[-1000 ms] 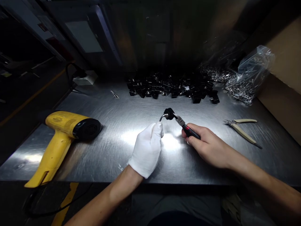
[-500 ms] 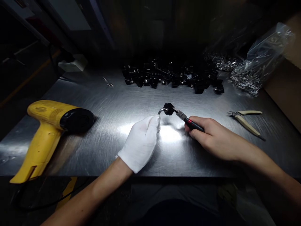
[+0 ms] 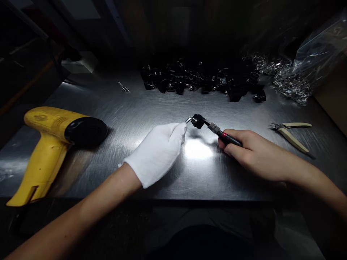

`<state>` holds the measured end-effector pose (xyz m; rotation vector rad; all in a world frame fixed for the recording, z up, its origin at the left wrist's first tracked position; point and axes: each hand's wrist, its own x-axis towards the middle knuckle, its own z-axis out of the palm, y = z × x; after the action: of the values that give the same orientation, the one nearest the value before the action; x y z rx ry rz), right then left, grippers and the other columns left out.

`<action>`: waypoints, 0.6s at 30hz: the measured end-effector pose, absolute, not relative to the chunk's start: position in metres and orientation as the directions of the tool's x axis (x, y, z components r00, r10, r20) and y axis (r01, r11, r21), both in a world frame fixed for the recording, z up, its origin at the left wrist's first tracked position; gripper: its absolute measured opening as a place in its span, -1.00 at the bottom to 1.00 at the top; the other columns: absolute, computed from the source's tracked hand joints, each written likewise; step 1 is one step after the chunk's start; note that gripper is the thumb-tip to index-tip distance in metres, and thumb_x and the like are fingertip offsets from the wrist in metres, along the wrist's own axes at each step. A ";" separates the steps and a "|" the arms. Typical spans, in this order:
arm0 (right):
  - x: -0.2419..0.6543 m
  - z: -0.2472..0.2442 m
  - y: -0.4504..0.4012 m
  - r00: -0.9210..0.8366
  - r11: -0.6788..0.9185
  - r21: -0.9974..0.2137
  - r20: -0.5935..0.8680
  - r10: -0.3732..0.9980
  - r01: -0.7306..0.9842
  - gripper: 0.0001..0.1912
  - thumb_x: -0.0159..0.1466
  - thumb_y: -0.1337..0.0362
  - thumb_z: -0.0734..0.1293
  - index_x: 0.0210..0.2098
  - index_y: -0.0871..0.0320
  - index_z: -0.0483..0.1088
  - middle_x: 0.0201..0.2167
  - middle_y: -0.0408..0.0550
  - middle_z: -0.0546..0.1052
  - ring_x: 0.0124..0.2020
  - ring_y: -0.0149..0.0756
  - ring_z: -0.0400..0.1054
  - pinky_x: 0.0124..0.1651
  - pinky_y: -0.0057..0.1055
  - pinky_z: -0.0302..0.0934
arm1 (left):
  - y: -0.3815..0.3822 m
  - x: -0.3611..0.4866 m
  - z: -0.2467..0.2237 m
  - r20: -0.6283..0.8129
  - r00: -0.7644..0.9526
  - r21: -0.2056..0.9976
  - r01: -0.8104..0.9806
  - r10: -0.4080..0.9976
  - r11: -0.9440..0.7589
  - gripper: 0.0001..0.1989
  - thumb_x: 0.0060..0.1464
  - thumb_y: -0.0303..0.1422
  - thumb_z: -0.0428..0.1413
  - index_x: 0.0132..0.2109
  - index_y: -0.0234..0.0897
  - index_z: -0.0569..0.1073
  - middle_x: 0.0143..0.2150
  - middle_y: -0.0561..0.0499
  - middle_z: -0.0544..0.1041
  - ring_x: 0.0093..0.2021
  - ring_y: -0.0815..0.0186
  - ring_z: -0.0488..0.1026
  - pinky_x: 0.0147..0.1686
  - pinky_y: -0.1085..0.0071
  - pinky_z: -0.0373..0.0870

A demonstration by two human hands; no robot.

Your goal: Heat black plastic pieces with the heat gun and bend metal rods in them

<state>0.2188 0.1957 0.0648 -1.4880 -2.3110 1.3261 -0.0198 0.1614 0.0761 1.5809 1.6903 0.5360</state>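
My left hand (image 3: 159,151), in a white glove, pinches a thin bent metal rod (image 3: 189,120) whose far end meets a small black part (image 3: 198,121). Bare-skinned, my right hand (image 3: 251,153) is wrapped round the black and red handle of pliers (image 3: 214,128). The pliers' jaws touch the right side of the black part, which is held above the metal table (image 3: 121,126). How firmly the jaws grip it is too small to tell.
A yellow heat gun (image 3: 51,133) lies at the left. Cream-handled cutters (image 3: 294,137) are at the right. Behind are a pile of black parts (image 3: 189,81), small metal pieces (image 3: 124,87), and a clear bag (image 3: 311,57) by more metal pieces (image 3: 291,85).
The black part has tilted and sits slightly further right in view. My right hand and the pliers have shifted right. The whole view has moved a little.
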 end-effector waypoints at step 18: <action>0.208 0.068 0.201 -0.530 0.307 -0.479 -0.449 0.719 0.822 -0.82 0.36 0.21 0.22 -0.33 0.09 0.40 -0.48 -0.14 0.48 -0.54 -0.29 0.31 -0.50 -0.34 0.09 | 0.163 -0.051 0.064 -0.336 0.147 0.666 0.735 0.930 0.125 -0.50 0.35 -0.08 -0.15 -0.52 -0.21 0.15 -0.60 0.13 0.16 -0.57 0.39 0.08 -0.59 0.39 0.02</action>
<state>0.2077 0.2010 0.0683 -1.5813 -2.6570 1.1310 -0.0506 0.1626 0.0643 1.6513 1.6293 0.3185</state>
